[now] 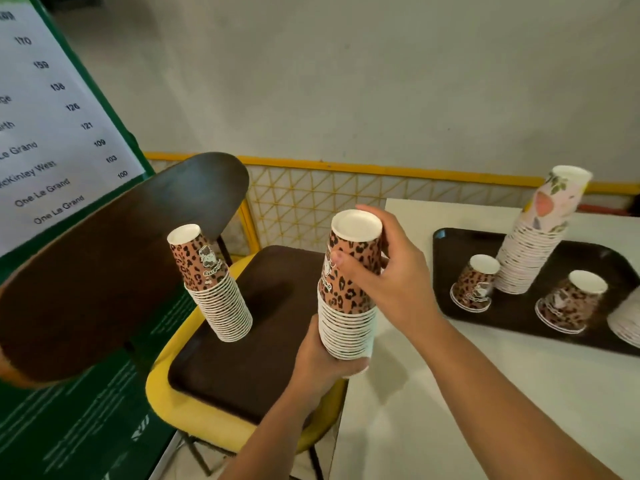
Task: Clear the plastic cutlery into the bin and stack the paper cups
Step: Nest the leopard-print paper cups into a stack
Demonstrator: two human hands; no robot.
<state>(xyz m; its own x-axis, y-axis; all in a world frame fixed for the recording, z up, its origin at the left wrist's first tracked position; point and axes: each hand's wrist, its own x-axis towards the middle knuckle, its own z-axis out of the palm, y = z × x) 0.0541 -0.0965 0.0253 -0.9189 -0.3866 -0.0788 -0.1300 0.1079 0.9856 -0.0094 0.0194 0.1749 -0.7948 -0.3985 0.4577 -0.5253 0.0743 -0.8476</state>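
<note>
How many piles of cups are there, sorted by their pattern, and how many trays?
Leopard-print cup stacks: 4, one on the chair tray, one held in both hands, two short ones on the table tray
Floral cup stacks: 1
White stack cut off at the right edge, pattern unclear: 1
Brown trays: 2
Total: 6 stacks, 2 trays

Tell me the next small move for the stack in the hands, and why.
Probably set the held stack down on the chair tray, beside the leopard stack already standing there. The left hand supports its base and the right hand grips its top cup, with the stack at the tray's edge. Loose cups remain on the table tray.
</note>
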